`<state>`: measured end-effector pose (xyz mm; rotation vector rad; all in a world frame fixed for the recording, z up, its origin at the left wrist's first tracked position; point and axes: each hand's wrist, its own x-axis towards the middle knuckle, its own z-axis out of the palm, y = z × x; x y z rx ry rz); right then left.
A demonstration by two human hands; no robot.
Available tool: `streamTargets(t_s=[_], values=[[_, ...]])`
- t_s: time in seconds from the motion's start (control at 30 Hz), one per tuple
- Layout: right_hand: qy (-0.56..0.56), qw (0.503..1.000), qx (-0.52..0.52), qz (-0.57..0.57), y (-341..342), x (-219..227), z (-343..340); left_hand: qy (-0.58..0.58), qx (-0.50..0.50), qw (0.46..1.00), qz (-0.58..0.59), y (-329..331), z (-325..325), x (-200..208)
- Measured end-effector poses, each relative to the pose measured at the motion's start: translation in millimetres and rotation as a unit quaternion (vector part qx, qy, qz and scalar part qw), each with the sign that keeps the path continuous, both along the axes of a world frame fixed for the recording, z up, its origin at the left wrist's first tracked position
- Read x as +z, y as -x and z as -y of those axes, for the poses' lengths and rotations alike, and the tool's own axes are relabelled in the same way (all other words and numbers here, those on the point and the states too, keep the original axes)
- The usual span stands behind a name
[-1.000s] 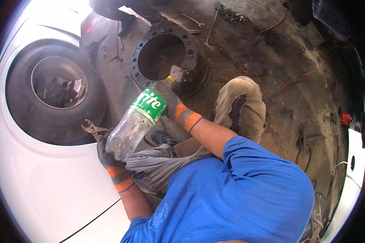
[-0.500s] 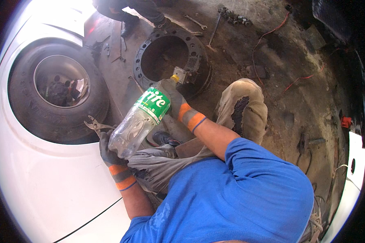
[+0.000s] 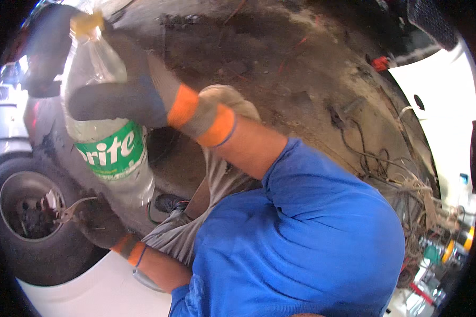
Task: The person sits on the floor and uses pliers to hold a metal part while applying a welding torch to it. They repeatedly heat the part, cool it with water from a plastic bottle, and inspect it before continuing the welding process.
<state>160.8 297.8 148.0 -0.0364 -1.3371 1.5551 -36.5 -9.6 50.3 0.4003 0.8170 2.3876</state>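
Observation:
My right hand point(image 3: 124, 98), in a dark glove with an orange-striped cuff, is wrapped round the upper part of a clear plastic bottle point(image 3: 113, 150). The bottle has a green label and a yellow cap, and it is raised upright, leaning slightly left. Clear liquid seems to be inside, but blur hides how much. Below the bottle, my gloved left hand point(image 3: 98, 222) is closed on a pair of pliers point(image 3: 71, 210). The jaws point left, toward the wheel point(image 3: 42, 259). The bottle's base is close to my left hand.
A white car body panel point(image 3: 90, 285) lies at the lower left, beside the wheel. Tangled cables point(image 3: 386, 164) spread over the dirty floor at right, with mixed bottles and containers point(image 3: 444, 253) below. Another white panel point(image 3: 433, 90) stands at the far right.
The bottle has come up closer and to the left in my right hand, from tilted to nearly upright. My left hand has moved left and slightly down with the pliers. The view has turned.

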Motion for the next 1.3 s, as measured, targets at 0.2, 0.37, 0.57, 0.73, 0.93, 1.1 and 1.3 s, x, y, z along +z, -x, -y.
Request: streamTargets(t_s=[0.2,0.37,0.57,0.73,0.93,1.1,1.3], values=[[-0.170,0.929,-0.270,0.189,-136,26,-58,-0.028,-0.096,0.988,-0.115,-11,-20,35],[-0.050,0.824,-0.454,0.334,-241,-85,-132,0.386,0.123,0.882,-0.240,-8,-16,30],[0.178,0.600,-0.503,0.596,-292,-265,-140,0.543,0.074,0.813,-0.199,-42,-39,19],[0.179,0.484,-0.614,0.597,-354,-336,-102,0.575,0.034,0.798,-0.175,-34,-57,6],[0.289,0.591,-0.496,0.567,-384,-340,-73,0.535,-0.066,0.840,-0.057,-44,-78,-33],[0.397,0.681,-0.313,0.530,-369,-317,-59,0.564,-0.106,0.814,-0.090,-24,-74,-31],[-0.142,0.863,-0.130,0.467,-65,-90,-55,0.570,-0.044,0.810,-0.132,5,-30,-47]])
